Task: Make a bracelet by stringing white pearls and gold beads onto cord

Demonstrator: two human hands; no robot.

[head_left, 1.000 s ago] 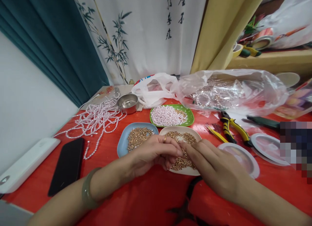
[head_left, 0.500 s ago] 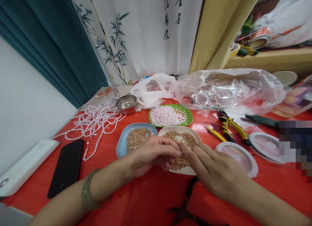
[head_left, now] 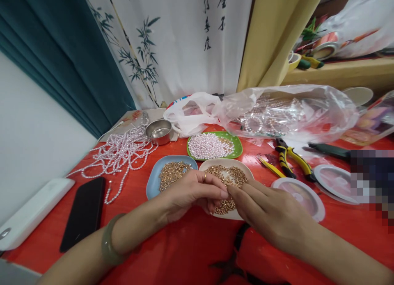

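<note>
So the gold beads (head_left: pixel 226 206) are looking tiny, round and pretty shiny, lying loose in a cream plate (head_left: pixel 234 162) right under both hands' fingertips. The left hand (head_left: pixel 191 190) is pinching thumb and finger together, tips meeting those of the right hand (head_left: pixel 273 213); can't tell if anything's between them, and the right thumb is hiding from view. It's all sitting on a red table (head_left: pixel 172 252): blue plate (head_left: pixel 154 178) with gold bits (head_left: pixel 172 173) just beyond the left hand, green plate (head_left: pixel 238 147) of pale pearls (head_left: pixel 206 145) straight past the fingertips, pliers (head_left: pixel 297 160) beyond the right hand, phone (head_left: pixel 83 213) left of the left forearm. A bamboo-print curtain (head_left: pixel 184 43) is hanging past everything. Loose beads aren't pointing anywhere, and the hands are covering too much heap to call a long axis.
</note>
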